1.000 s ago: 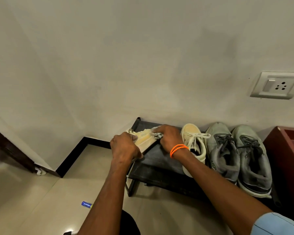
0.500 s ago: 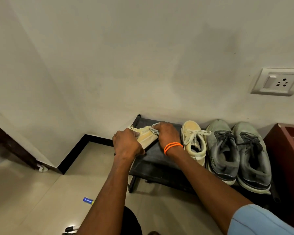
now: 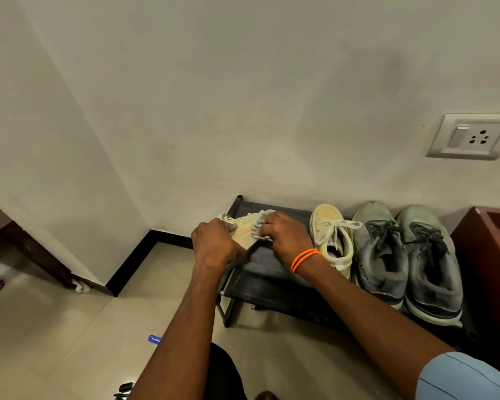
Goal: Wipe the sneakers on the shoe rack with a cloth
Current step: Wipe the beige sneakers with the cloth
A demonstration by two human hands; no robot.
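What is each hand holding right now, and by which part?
The left hand grips the cream sneaker at its rear end. The right hand holds the cloth bunched under its fingers, against the sneaker's side.

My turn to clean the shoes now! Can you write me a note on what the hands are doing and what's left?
Left hand grips the cream sneaker, tilted over the left end of the black shoe rack.
Right hand presses the pale cloth on that sneaker.
Done: I cannot tell how much of it is clean.
Left: finish it, set it down, then probably the other cream sneaker and the two grey sneakers standing on the rack.
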